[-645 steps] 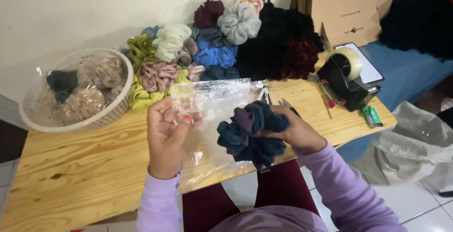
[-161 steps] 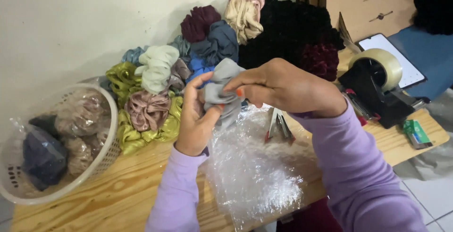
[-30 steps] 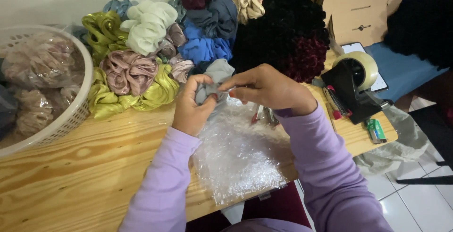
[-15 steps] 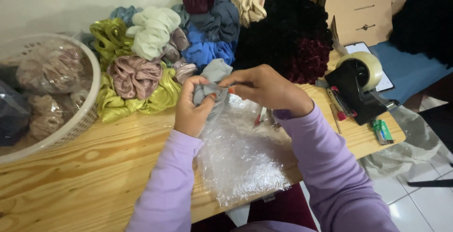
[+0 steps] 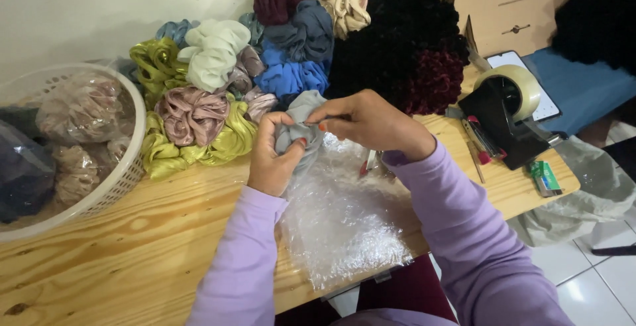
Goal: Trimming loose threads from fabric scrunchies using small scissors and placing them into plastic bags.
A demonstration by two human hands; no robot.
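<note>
as both hands meet above the bench (image 5: 132, 260), the left hand (image 5: 275, 157) curls round a grey scrunchie (image 5: 301, 130), cupping it from below, while the right hand (image 5: 371, 120) pinches its top edge, apparently to keep the fabric bunched. a clear plastic bag (image 5: 344, 223) lies flat just beneath. a scrunchie pile (image 5: 291, 54) sits behind, a basket (image 5: 126, 167) to the left, a tape dispenser (image 5: 507, 117) to the right.

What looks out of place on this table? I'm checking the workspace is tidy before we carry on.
Two things stand out mildly. The clear plastic bags lie crumpled and hang over the table's near edge. A small green packet sits right at the right corner beside the tape dispenser. Nothing looks spilled or damaged.
</note>
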